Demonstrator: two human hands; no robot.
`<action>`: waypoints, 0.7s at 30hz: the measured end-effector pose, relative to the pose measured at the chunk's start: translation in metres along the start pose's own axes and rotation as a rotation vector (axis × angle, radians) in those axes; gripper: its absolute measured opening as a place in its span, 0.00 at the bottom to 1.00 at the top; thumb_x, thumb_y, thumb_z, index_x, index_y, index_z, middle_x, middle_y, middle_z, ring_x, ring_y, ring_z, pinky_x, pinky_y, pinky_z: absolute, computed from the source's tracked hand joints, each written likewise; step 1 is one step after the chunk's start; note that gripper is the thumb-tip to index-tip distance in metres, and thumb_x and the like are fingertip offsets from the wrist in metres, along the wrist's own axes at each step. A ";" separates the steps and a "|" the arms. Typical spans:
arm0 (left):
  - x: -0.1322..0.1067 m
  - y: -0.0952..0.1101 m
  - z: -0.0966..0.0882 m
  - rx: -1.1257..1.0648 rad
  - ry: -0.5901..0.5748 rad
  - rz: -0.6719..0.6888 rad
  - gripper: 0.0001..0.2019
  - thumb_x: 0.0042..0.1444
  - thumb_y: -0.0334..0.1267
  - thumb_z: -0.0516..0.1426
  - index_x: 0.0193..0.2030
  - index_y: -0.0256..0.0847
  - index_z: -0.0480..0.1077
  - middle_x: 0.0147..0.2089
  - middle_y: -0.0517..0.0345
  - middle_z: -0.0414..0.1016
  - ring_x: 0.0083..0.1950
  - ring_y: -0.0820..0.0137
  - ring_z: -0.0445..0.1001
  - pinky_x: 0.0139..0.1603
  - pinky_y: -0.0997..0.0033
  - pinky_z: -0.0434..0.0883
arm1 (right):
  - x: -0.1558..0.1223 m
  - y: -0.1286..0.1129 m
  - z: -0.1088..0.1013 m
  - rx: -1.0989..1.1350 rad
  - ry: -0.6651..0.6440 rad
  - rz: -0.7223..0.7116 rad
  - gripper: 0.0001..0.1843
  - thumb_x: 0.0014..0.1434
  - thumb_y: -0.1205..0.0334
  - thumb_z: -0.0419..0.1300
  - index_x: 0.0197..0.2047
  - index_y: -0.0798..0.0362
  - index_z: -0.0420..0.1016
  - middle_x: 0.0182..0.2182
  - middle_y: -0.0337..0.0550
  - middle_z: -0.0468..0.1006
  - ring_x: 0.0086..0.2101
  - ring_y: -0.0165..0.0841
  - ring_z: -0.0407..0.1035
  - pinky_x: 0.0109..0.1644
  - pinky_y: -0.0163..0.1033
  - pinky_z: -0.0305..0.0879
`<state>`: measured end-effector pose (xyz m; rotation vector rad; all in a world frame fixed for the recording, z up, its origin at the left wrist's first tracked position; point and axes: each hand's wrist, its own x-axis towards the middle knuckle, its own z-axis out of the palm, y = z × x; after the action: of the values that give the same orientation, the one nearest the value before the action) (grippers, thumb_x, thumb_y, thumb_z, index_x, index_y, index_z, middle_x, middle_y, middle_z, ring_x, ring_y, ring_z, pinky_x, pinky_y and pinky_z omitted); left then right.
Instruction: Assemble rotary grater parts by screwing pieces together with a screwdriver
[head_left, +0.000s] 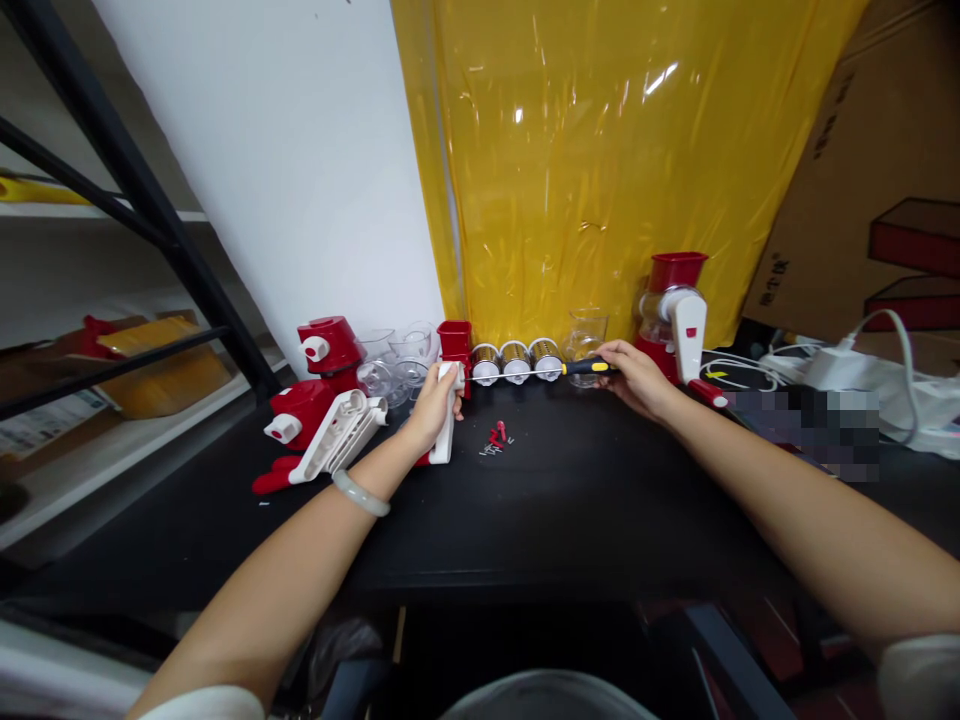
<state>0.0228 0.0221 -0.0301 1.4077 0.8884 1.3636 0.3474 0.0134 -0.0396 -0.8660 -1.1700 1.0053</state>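
Observation:
My left hand [433, 408] is closed around a white crank handle [445, 440] with a red grip, upright beside a red hopper part [454, 340]. My right hand [634, 375] grips the black and yellow handle of a long screwdriver [589, 367]. Its thin shaft runs level to the left, and the tip meets the white handle near my left thumb; whether it sits in a screw is too small to tell. Behind the shaft lie several metal grater drums [516, 362] with white ends. Small screws and red pieces [496, 438] are scattered on the black table below.
Red housings [304, 412], white crank handles [341, 437] and clear plastic parts [394, 360] lie at the left. An assembled red and white grater [679, 315] stands at the right, near white cables and a power strip [926, 400]. Yellow sheeting [600, 170] hangs behind; a shelf rack is left.

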 end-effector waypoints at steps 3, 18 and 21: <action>-0.001 0.001 0.001 -0.002 -0.003 0.002 0.19 0.58 0.54 0.62 0.43 0.44 0.63 0.27 0.68 0.68 0.19 0.76 0.63 0.18 0.77 0.65 | -0.002 -0.002 -0.001 0.031 -0.018 -0.015 0.18 0.44 0.53 0.73 0.34 0.48 0.72 0.32 0.37 0.74 0.31 0.32 0.71 0.33 0.39 0.71; -0.001 0.004 -0.001 -0.015 -0.003 0.020 0.19 0.59 0.54 0.61 0.42 0.44 0.61 0.27 0.68 0.67 0.18 0.77 0.62 0.19 0.77 0.65 | 0.003 0.008 -0.008 -0.235 -0.001 -0.127 0.23 0.47 0.41 0.73 0.34 0.48 0.74 0.35 0.39 0.77 0.31 0.32 0.72 0.34 0.38 0.72; -0.002 0.004 -0.001 -0.017 -0.013 0.023 0.19 0.59 0.55 0.61 0.42 0.44 0.61 0.27 0.68 0.68 0.19 0.77 0.62 0.19 0.77 0.65 | 0.003 0.007 -0.007 -0.244 0.024 -0.122 0.21 0.45 0.44 0.74 0.34 0.48 0.75 0.37 0.40 0.77 0.33 0.33 0.72 0.36 0.40 0.74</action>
<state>0.0215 0.0192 -0.0264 1.4165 0.8532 1.3751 0.3529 0.0183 -0.0469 -0.9828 -1.3268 0.7609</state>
